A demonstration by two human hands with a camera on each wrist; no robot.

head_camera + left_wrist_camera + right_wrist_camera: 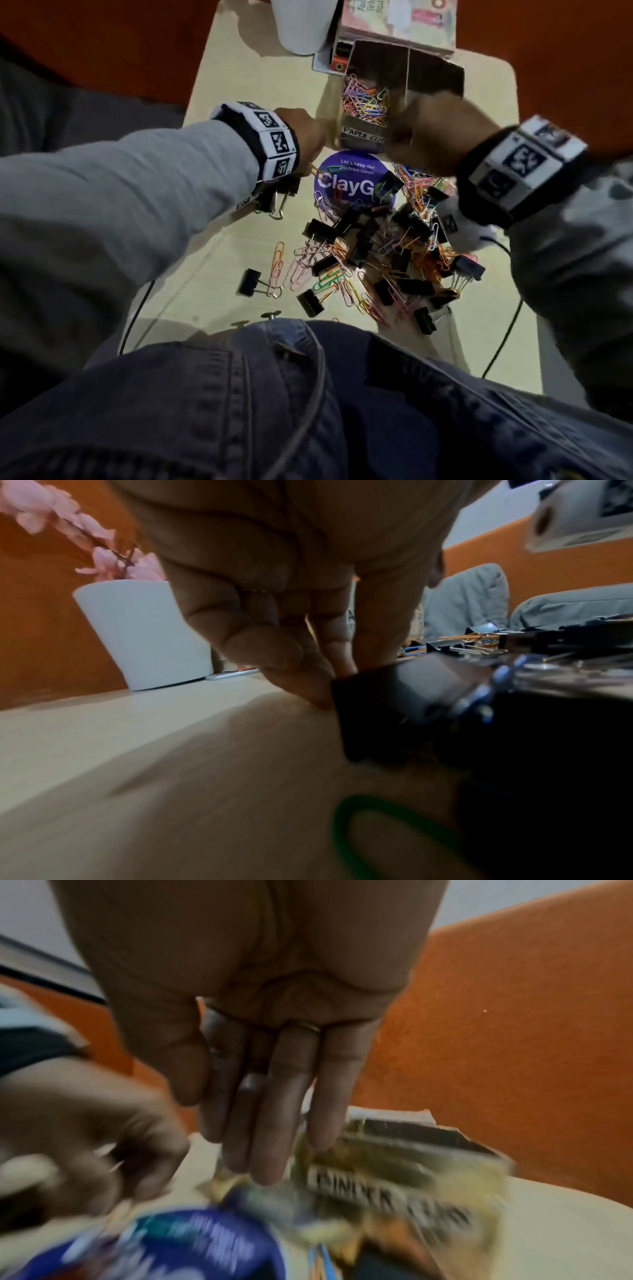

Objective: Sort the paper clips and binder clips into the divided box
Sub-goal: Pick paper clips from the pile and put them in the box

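Note:
The cardboard divided box (pixel 363 135) stands at the back of the table. Its left compartment, labelled for paper clips (pixel 366 99), holds several coloured ones. My right hand (pixel 438 133) hovers over the front of the right compartment with straight fingers (pixel 270 1123) held together and nothing in them, above the blurred binder-clip label (pixel 394 1185). My left hand (pixel 301 137) is down at the table by the box's left front corner. Thumb and fingertips (pixel 301 669) pinch together where an orange paper clip (pixel 313 169) pokes out. A black binder clip (pixel 394 702) lies under that wrist.
A mixed pile of binder clips and paper clips (pixel 394 253) covers the table's middle and right, partly over a purple round sticker (pixel 352 181). A white vase (pixel 143 634) and a printed box (pixel 397 20) stand at the back. Cables hang off the front edge.

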